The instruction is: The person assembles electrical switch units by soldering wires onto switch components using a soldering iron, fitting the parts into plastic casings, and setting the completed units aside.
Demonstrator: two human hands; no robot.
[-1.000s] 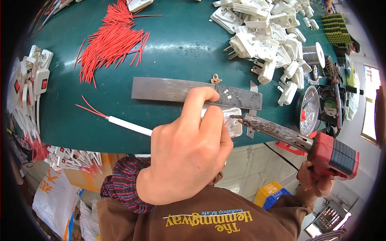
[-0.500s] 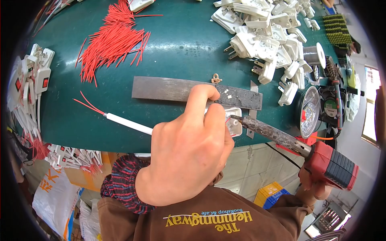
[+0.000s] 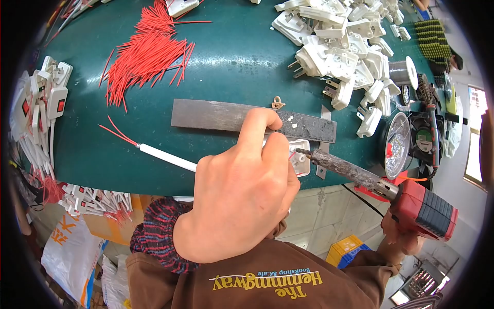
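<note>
The left hand (image 3: pixel 239 198) grasps a likely light, rigid plug shell (image 3: pixel 302 166), best edge-held; the right hand (image 3: pixel 399 234) clasps a soldering iron (image 3: pixel 406 198).

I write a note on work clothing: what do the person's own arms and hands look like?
The left hand and right hand wear no gloves. On the left is a dark knitted cuff with red and blue stripes; none shows on the right. The left sleeve and right sleeve are brown.
</note>
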